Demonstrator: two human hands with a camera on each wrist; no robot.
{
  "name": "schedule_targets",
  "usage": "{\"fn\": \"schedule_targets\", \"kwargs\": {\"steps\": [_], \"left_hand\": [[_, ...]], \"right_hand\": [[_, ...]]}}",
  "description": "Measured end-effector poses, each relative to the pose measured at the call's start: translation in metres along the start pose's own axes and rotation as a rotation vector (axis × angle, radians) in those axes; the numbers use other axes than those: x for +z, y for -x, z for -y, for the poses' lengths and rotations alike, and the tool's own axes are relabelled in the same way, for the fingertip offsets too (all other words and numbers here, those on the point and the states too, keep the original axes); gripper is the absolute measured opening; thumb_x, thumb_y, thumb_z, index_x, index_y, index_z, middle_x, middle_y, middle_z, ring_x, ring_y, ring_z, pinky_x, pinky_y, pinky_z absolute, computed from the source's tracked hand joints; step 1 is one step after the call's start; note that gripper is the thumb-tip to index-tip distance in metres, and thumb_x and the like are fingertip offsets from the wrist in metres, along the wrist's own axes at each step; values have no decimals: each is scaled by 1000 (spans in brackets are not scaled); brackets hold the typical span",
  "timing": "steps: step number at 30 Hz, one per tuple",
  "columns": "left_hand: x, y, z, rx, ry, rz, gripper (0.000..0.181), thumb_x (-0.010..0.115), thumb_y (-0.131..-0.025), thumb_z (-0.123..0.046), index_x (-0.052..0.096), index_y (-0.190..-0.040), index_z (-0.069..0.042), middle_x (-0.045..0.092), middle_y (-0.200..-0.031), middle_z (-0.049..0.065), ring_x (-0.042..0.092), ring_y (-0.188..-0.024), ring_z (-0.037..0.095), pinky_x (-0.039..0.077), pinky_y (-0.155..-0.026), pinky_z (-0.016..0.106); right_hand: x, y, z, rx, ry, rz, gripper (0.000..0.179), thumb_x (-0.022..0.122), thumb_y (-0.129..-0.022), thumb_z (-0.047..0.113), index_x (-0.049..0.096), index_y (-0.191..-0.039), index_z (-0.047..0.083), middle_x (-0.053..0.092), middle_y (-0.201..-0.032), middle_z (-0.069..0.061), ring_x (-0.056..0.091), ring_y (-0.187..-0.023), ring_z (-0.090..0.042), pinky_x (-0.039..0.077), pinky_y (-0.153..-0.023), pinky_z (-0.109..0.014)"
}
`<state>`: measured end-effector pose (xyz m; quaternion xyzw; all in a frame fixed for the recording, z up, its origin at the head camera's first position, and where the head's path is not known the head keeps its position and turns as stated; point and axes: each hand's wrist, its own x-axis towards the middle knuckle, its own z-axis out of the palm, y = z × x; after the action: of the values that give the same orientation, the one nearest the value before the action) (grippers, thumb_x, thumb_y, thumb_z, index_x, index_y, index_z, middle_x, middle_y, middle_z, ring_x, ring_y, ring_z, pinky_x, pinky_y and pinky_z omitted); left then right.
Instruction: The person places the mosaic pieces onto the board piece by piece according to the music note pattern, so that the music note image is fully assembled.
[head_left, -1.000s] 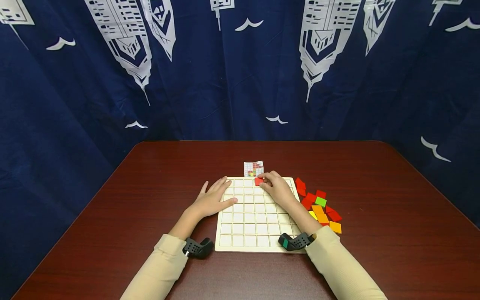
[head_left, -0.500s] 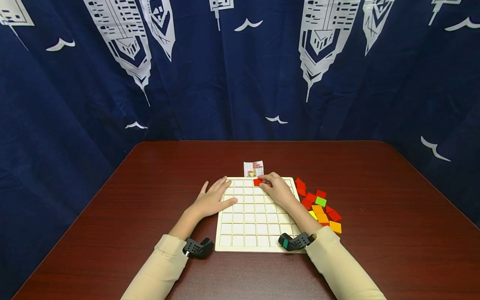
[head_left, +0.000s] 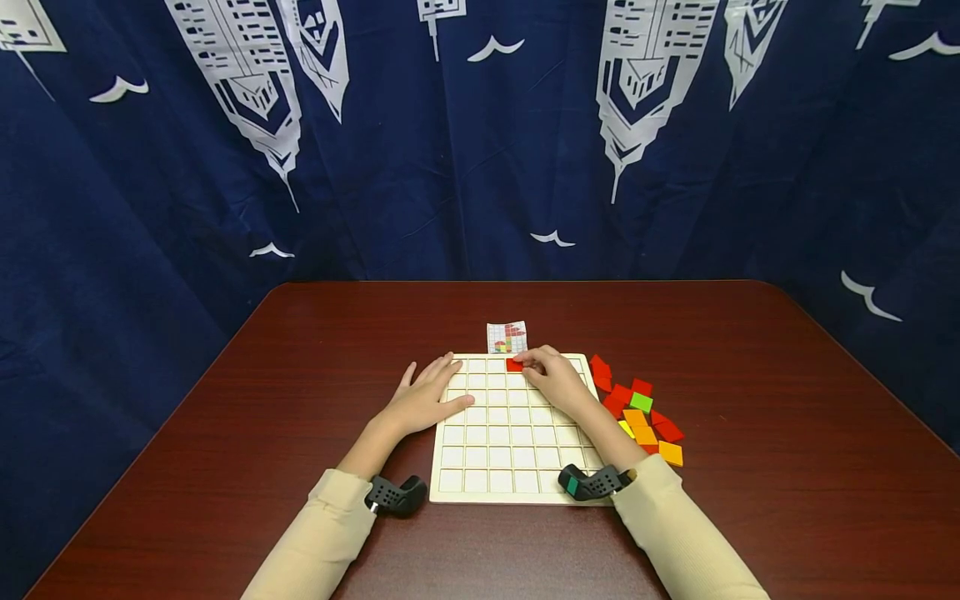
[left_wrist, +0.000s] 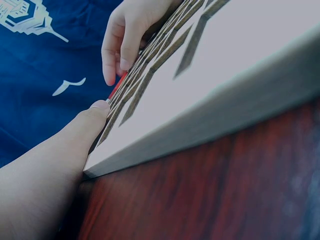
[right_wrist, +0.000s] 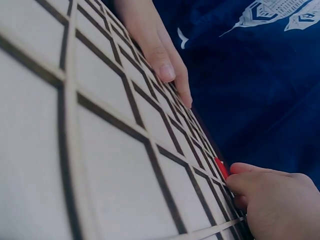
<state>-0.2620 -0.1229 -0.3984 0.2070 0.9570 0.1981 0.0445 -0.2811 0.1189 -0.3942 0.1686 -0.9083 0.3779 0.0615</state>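
Note:
A pale wooden board with a raised square grid lies on the table. My left hand rests on its left edge with fingers spread and straight. At the far row, my right hand pinches a small red square tile by its right side, thumb and forefinger close together. In the right wrist view the red tile juts out from the curled fingertips, low over the grid. Seen from the left wrist, the same tile is a thin red strip at the board's far side.
Right of the board lies a loose scatter of tiles: several red tiles, a green tile, a yellow tile and orange tiles. A small card with a coloured grid pattern lies just beyond the board's far edge.
The red tile has shifted slightly left and now lines up with a far-row cell, having been a little askew. My left hand has stayed in place.

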Motion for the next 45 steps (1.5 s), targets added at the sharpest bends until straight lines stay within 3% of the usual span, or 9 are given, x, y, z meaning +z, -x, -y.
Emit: {"fn": "schedule_targets", "kwargs": {"steps": [12, 18, 32, 38, 45], "left_hand": [[3, -1, 1, -1, 0, -10, 74, 41, -87, -62, 22, -146, -22, 10, -154, -3, 11, -142, 17, -5, -113, 50], [4, -1, 1, 0, -4, -15, 74, 41, -87, -62, 22, -146, -22, 10, -154, -3, 12, -142, 17, -4, -113, 51], [3, -1, 2, 11, 7, -19, 75, 40, -87, -62, 21, -146, -21, 10, -154, -1, 11, -142, 18, -5, -112, 51], [3, -1, 2, 10, 9, -7, 74, 41, -87, -61, 20, -146, -21, 9, -154, 0, 10, -142, 19, -6, -112, 51], [2, -2, 2, 12, 1, -12, 75, 41, -87, -61, 20, -146, -20, 10, -154, 1, 11, -142, 20, -6, -112, 52]], "right_hand": [[-8, 7, -2, -4, 0, 27, 22, 54, -91, 16, 63, -111, 9, 58, -100, -7, 50, -80, -17, 42, -71, -26], [-23, 10, -4, 13, 0, -11, 21, 56, -90, 17, 64, -108, 8, 60, -97, -7, 52, -79, -18, 44, -68, -26], [-69, 18, -50, 94, 67, -95, 20, 53, -92, 17, 63, -104, 6, 56, -94, -12, 45, -72, -20, 38, -60, -25], [-75, 23, -68, 128, 93, -117, 21, 53, -92, 14, 61, -106, 1, 51, -92, -13, 45, -75, -21, 37, -60, -23], [-73, 22, -71, 138, 116, -81, 31, 54, -92, 18, 58, -114, -4, 50, -96, -17, 47, -81, -23, 38, -64, -25]]}}
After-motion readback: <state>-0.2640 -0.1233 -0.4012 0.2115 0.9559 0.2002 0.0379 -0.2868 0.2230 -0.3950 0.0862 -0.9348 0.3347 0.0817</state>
